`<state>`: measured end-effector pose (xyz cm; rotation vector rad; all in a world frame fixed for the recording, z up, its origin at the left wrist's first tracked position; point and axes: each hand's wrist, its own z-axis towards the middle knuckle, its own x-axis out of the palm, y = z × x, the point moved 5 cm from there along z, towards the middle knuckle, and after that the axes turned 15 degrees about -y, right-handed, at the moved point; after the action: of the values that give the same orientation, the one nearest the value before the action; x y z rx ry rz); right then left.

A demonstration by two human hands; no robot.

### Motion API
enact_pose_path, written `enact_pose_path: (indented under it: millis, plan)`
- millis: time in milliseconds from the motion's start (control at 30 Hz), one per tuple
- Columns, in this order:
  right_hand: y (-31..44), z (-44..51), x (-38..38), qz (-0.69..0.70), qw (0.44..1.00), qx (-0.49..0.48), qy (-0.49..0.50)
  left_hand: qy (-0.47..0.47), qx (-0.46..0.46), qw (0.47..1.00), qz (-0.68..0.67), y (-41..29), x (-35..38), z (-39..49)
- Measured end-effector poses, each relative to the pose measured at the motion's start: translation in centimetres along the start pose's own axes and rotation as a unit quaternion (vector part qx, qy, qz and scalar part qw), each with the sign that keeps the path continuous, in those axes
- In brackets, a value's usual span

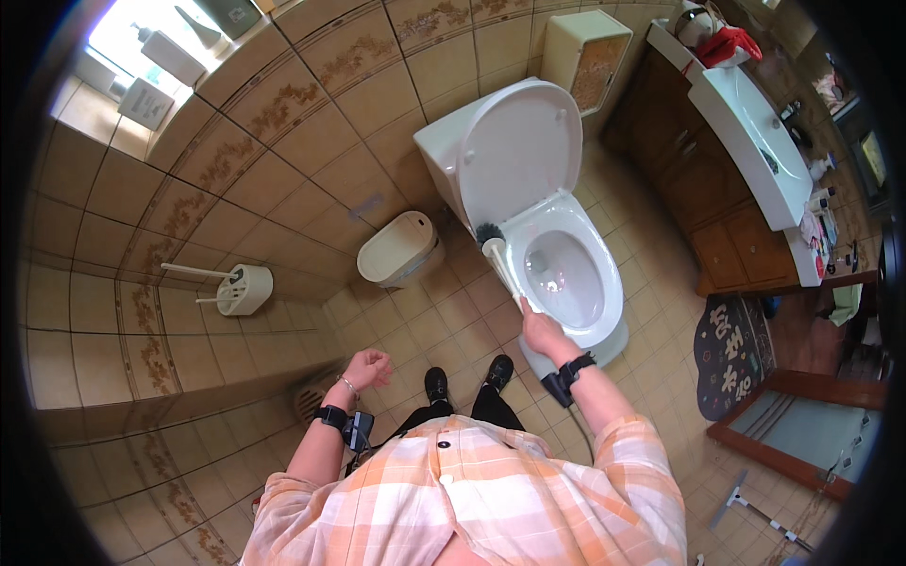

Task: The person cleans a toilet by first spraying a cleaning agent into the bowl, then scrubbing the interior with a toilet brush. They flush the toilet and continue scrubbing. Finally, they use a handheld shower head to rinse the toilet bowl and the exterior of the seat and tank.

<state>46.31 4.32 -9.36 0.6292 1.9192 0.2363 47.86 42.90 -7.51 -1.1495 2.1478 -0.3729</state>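
Observation:
My right hand [544,331] is closed around the white handle of a toilet brush [505,267]. The brush's dark bristle head is up at the left rear of the white toilet seat [613,301], beside the hinge of the raised lid [527,152]. The toilet bowl [564,279] lies to the right of the brush, with its seat down. My left hand [369,369] hangs over the tiled floor to the left with its fingers loosely curled and nothing visible in it. Both wrists wear black straps with devices.
A lidded waste bin [398,249] stands left of the toilet. On the left, a white holder [248,290] carries long-handled tools. A wooden vanity with a white washbasin [761,134] runs along the right. A dark mat [730,357] and a floor squeegee [740,500] lie lower right.

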Motion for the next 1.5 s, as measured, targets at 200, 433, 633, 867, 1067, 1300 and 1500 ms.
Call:
enact_pose_path:
  millis: [200,433,633,867,1067,1300,1500]
  plan:
    - [0.2,1.8,-0.5,-0.154,0.984,-0.055,-0.069,0.017,0.024,0.999,0.014,-1.3,1.3,0.9]
    - [2.5,0.7,0.2,-0.025,0.999,0.002,-0.026,0.040,0.064,0.997,0.020,-3.2,2.1,0.6]
    - [2.9,-1.4,-4.2,0.133,0.989,0.001,-0.068,0.036,0.052,0.998,0.018,-2.4,1.0,0.6]
    - [6.9,-6.1,-12.3,0.193,0.972,-0.055,-0.124,0.039,0.066,0.997,-0.020,-2.1,0.1,1.6]
    - [5.7,-3.5,-9.8,0.231,0.950,-0.059,-0.204,0.053,0.080,0.995,-0.013,-2.7,-0.5,1.7]
    - [2.0,3.6,-9.8,0.223,0.908,0.093,-0.342,0.024,0.076,0.997,-0.020,-1.9,-2.1,1.4]
    - [1.1,5.3,-7.4,0.251,0.901,0.100,-0.339,0.019,0.070,0.997,-0.034,-0.7,-3.2,0.9]
